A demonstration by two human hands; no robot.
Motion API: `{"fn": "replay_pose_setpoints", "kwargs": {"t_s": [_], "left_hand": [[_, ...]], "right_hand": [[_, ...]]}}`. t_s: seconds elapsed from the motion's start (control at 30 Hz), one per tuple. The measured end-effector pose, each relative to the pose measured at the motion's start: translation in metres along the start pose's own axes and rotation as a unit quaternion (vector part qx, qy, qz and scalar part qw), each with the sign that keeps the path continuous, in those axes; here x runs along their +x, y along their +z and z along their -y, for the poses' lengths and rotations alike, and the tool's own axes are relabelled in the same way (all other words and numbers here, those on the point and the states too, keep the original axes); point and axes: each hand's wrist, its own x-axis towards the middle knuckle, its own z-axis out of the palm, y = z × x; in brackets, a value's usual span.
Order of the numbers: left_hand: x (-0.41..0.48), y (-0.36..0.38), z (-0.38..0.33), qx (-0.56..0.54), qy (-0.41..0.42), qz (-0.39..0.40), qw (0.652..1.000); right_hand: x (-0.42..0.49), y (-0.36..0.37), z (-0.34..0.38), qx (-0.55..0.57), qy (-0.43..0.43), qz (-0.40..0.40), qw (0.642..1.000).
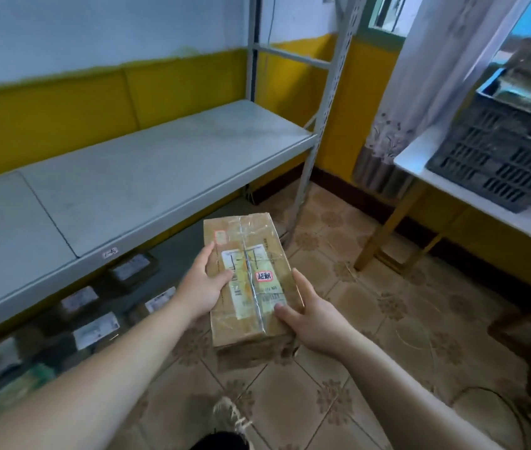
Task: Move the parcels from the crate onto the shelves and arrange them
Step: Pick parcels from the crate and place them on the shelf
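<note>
Our left grip [200, 289] and right grip [314, 316] both clasp the sides of a long, boxy cardboard parcel [251, 241], glossy with tape, beside the smooth grey metal shelf [160, 164].

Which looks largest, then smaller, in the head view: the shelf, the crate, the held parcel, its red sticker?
1. The shelf.
2. The crate and the parcel: about alike. The parcel is nearer and the frame edge cuts off the crate, so I do not rank them.
3. The sticker.
</note>
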Motion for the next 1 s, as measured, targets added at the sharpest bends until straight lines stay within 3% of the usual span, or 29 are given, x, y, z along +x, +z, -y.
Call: {"fn": "replay_pose_setpoints", "kwargs": {"t_s": [0.5,0.63,0.83,1.0], "left_hand": [[0.197,0.013,0.006,-0.045,-0.114,-0.039,0.992],[0.228,0.034,0.022,-0.005,-0.125,-0.078,0.989],[0.283,0.087,0.054,-0.066,-0.195,-0.131,0.97],[0.33,0.104,0.09,-0.068,-0.231,-0.161,0.957]], "right_hand": [[0.237,-0.062,0.031,-0.09,0.011,0.119,0.989],[0.306,-0.069,0.011,-0.135,0.01,0.164,0.977],[0.403,-0.079,-0.03,-0.18,-0.046,0.236,0.954],[0.472,-0.044,-0.058,-0.191,-0.089,0.246,0.946]]}}
